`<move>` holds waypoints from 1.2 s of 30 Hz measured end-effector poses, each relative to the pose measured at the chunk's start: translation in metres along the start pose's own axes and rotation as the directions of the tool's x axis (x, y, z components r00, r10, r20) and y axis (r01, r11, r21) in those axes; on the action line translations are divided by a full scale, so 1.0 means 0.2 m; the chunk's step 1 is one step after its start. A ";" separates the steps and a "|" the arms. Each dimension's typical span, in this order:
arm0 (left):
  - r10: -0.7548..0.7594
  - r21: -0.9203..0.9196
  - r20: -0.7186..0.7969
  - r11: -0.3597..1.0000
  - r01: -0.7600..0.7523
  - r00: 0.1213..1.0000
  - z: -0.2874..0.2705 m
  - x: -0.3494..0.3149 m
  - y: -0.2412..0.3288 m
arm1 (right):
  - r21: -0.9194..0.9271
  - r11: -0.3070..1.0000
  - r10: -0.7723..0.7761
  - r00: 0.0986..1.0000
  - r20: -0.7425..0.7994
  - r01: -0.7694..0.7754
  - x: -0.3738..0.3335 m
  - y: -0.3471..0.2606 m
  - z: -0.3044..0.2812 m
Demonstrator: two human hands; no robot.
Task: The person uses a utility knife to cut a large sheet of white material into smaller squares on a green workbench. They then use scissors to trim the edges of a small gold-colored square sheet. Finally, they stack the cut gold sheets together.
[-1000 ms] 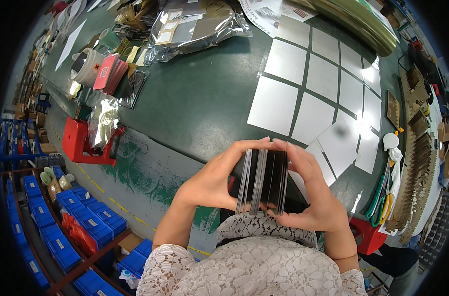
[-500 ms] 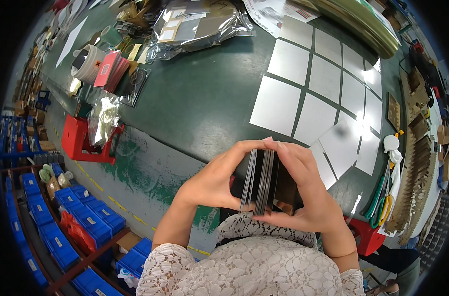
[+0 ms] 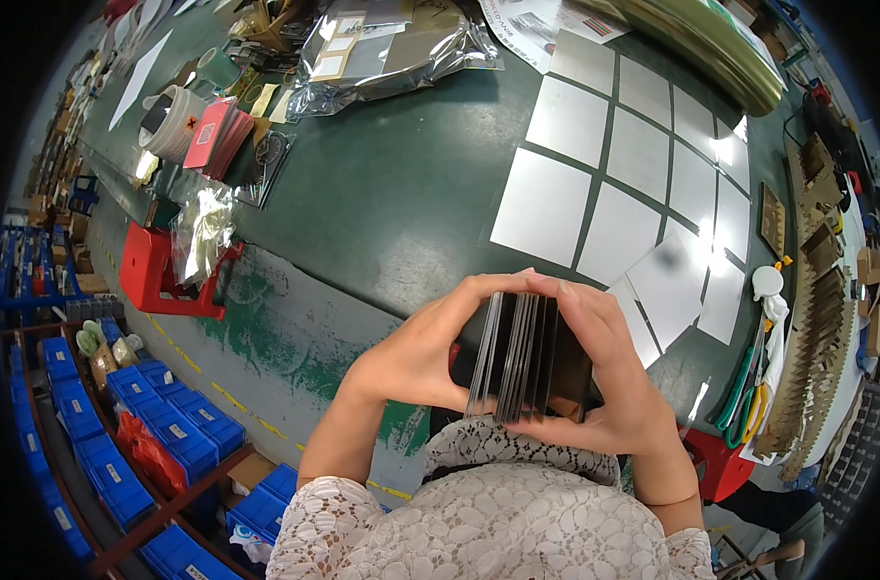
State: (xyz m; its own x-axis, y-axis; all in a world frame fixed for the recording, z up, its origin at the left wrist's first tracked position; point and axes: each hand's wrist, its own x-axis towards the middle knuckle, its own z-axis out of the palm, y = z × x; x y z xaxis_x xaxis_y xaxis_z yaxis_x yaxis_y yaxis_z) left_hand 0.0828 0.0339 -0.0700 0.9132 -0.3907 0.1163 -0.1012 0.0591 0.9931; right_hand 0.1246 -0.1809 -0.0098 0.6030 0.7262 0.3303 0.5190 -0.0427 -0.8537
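Observation:
A stack of thin dark, glossy sheets (image 3: 519,358) stands on edge between my hands, close to my body at the table's near edge. My left hand (image 3: 425,348) wraps its left side, the thumb low and the fingers over the top edge. On the other side my right hand (image 3: 604,372) grips the stack, fingertips meeting the left ones at the top and thumb at the bottom edge. Slim gaps show between several sheets. Ahead and to the right, pale square sheets (image 3: 543,203) lie in rows on the green table (image 3: 382,184); two nearest my right hand sit askew.
A clear plastic bag of flat pieces (image 3: 392,58) lies at the back. Red cards (image 3: 218,140) and a white tub (image 3: 172,121) stand at left. A large film roll (image 3: 711,48) rests far right. Red stool (image 3: 169,275) and blue bins (image 3: 169,416) are at lower left.
The sheets have fanned apart more, their edges spreading toward the right. My right hand has shifted slightly right; both hands keep their hold.

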 end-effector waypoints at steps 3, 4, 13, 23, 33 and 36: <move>0.026 0.042 0.004 0.999 -0.026 1.000 0.00 0.00 0.00 | 0.005 1.000 -0.012 1.000 -0.001 0.012 0.00 0.00 0.00; 0.002 0.038 -0.014 0.999 -0.001 1.000 0.00 0.00 0.01 | 0.005 1.000 -0.014 1.000 0.000 0.014 0.00 0.01 0.00; 0.024 0.082 -0.052 0.996 -0.020 0.998 0.02 0.00 -0.02 | 0.011 1.000 0.026 1.000 0.008 -0.026 -0.01 -0.01 0.00; -0.023 0.024 -0.039 0.999 0.024 0.999 0.02 0.00 0.01 | -0.035 0.999 -0.005 1.000 0.015 0.005 -0.02 0.01 -0.01; -0.107 -0.007 -0.041 0.994 0.107 0.993 0.02 -0.01 0.03 | -0.068 0.998 0.020 0.999 0.026 -0.018 0.01 0.00 0.01; -0.039 0.018 -0.052 0.999 0.040 0.998 0.03 -0.01 0.00 | -0.079 0.997 0.003 1.000 0.010 -0.002 0.01 -0.01 0.01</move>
State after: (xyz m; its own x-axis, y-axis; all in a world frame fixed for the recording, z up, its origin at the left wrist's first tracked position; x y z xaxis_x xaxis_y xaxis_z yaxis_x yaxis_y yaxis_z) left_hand 0.0792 0.0300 -0.0698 0.9358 -0.3441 0.0769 -0.0721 0.0266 0.9970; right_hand 0.1235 -0.1770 -0.0087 0.5982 0.7331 0.3237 0.5644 -0.0986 -0.8196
